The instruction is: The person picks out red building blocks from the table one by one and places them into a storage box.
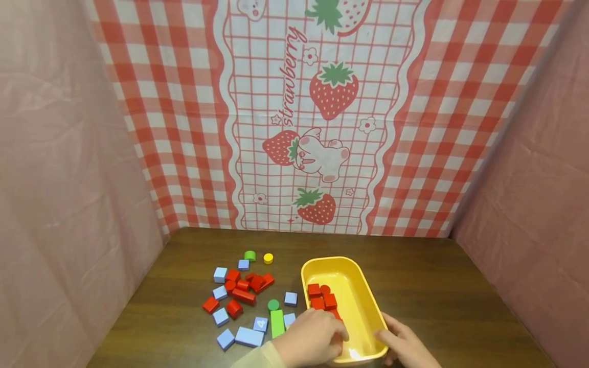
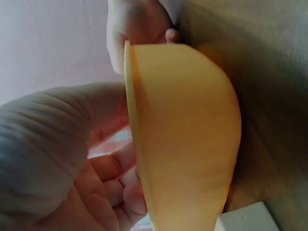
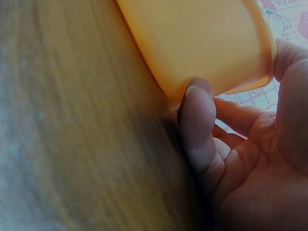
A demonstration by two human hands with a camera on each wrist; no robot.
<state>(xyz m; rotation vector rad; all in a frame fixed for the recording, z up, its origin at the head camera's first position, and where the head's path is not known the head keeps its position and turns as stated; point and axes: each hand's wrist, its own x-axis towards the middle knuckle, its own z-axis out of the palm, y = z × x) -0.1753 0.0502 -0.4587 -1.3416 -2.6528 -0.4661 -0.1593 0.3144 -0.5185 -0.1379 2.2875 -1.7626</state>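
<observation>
A yellow tray (image 1: 363,306) stands on the table, with several red blocks (image 1: 330,301) along its left side. My left hand (image 1: 317,335) reaches over the tray's near left rim with bent fingers inside, beside the red blocks. In the left wrist view the tray's wall (image 2: 187,130) hides the fingertips, and I cannot tell whether they hold a block. At the near right corner my right hand (image 1: 407,342) grips the tray, thumb over the rim. Its other fingers (image 3: 198,113) press the outer wall in the right wrist view.
Left of the tray lie loose red blocks (image 1: 244,296), blue blocks (image 1: 250,337), a long green block (image 1: 277,323) and a dark green round block (image 1: 273,305). Farther back are a green block (image 1: 250,255) and a yellow round block (image 1: 268,258). A checked strawberry cloth (image 1: 303,153) hangs behind the table.
</observation>
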